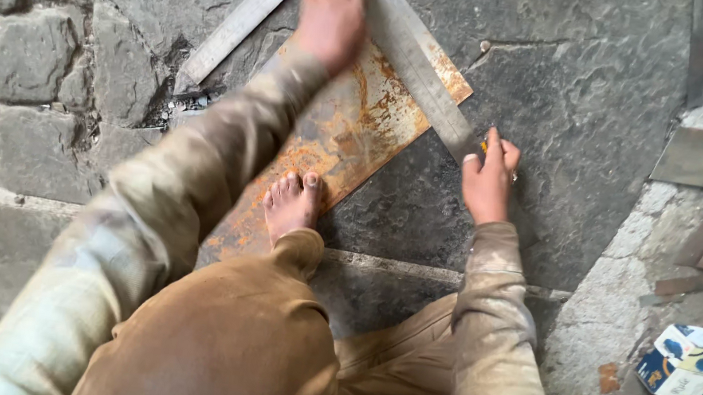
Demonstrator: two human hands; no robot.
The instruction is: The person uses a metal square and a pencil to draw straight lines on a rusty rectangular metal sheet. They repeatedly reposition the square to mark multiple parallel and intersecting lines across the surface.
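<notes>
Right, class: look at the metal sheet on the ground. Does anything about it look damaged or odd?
Yes. The metal sheet is blotched with orange rust over most of its face. A bare foot rests on it, while the left hand presses a steel square across its top corner.

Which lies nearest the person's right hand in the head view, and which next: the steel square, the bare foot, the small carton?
From the right hand:
1. Steel square, touching its fingertips.
2. Bare foot, to its left on the rusty sheet.
3. Small carton, far lower right.

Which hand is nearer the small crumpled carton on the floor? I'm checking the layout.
Right. The right hand is at the steel square's lower end, closer to the carton; the left hand presses its corner, farther away.
</notes>
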